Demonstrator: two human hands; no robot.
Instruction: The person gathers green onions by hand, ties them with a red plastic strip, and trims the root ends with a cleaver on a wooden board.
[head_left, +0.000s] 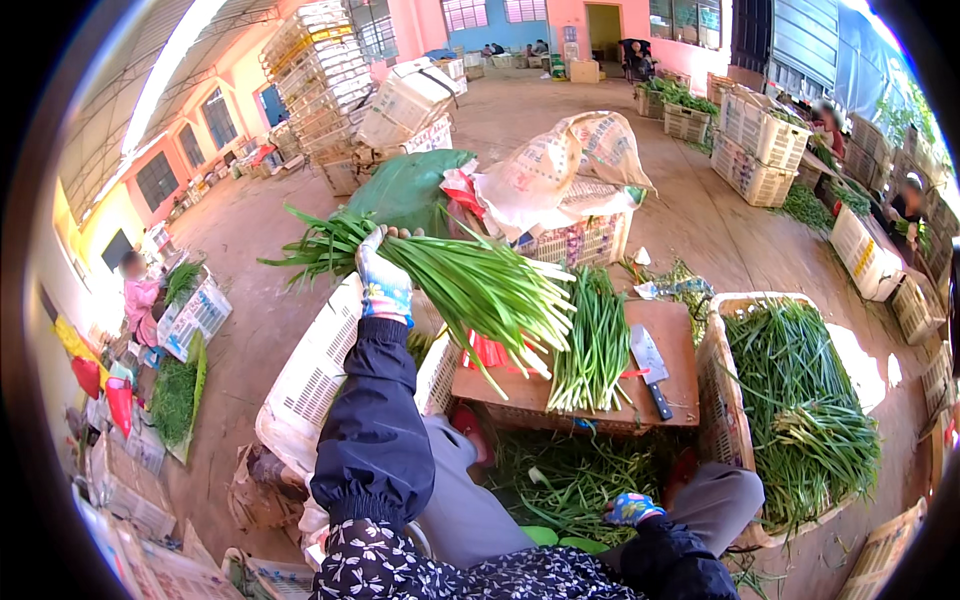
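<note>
My left hand (384, 262), in a patterned work glove, grips a large bunch of garlic chives (480, 285) near its leafy end. The pale cut ends fan out to the right, above a low brown work board (495, 386). A second chive bundle (592, 345) lies on the board, its white ends towards me. Beside it rests a kitchen cleaver (649, 364) with a black handle. My right hand (634, 510), in a blue floral glove, is low by my right knee, above loose chive scraps (577, 480). Its fingers are mostly hidden, and I see nothing clearly held.
A plastic crate (724, 307) heaped with chives (795, 382) stands at the right. On the left is a white crate (311, 375). Red ties (487, 351) lie on the board. Beyond it are sacks (547, 172) and stacked crates (315, 90). Other people sit at both sides.
</note>
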